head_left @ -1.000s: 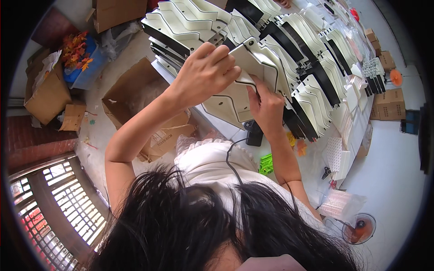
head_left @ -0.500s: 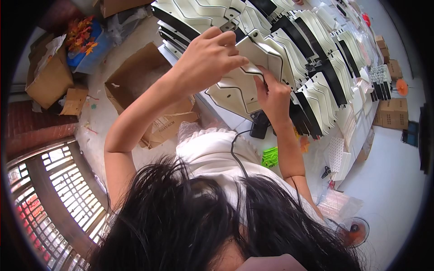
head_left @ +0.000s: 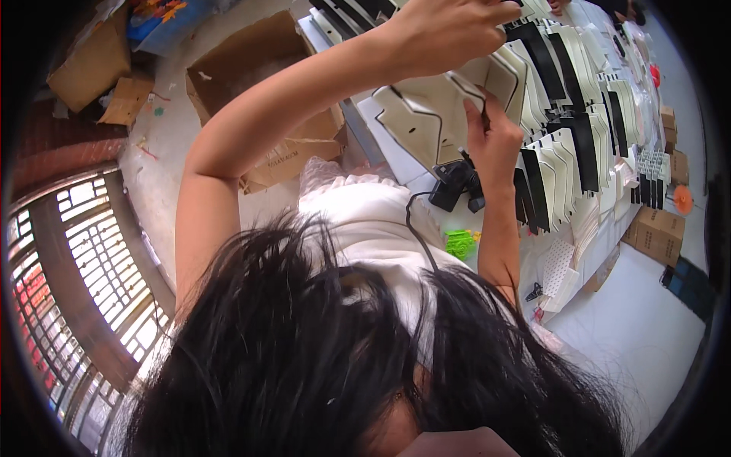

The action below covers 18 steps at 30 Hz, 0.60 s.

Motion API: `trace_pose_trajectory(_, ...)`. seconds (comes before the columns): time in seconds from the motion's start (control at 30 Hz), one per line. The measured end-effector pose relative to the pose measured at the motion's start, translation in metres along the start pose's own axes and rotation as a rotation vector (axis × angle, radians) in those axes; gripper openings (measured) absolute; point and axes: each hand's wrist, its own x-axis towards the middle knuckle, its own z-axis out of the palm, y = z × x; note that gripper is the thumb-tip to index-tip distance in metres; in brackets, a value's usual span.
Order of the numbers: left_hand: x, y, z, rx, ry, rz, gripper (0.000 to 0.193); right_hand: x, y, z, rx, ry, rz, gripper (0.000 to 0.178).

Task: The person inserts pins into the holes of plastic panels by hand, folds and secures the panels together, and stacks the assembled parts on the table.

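My right hand (head_left: 495, 145) grips the edge of a cream, zigzag-folded panel with dark edging (head_left: 415, 122), its thumb on the near side. The panel is tilted over the front of the table. My left hand (head_left: 457, 34) reaches across above the panel toward the stacked pieces, fingers bent and closed; what they hold, if anything, is hidden. Close beyond both hands stand rows of similar cream panels (head_left: 560, 156) with black strips (head_left: 582, 148) between them. Below the held panel sits a black device (head_left: 449, 190) with a cable.
A large open cardboard box (head_left: 304, 148) stands on the floor to the left, with a smaller carton (head_left: 87, 65) beyond it. A bright green bundle (head_left: 459, 244) lies near my right forearm. Closed cartons (head_left: 655, 234) and an orange round object (head_left: 682, 199) are at the far right.
My left hand has moved right and farther away, from beside the panel to above the stacks. My right hand still holds the panel. The whole view has shifted.
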Motion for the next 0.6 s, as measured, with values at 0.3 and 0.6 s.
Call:
trace_pose_trajectory(0.3,0.006,0.000,0.010,0.076,-0.042,-0.017,0.009,0.007,0.002,0.001,0.115,0.008,0.053,0.020)
trace_pose_trajectory(0.6,-0.009,-0.031,-0.034,-0.607,-0.013,-0.269,0.012,0.003,0.002,0.000,0.185,-0.017,0.080,0.021)
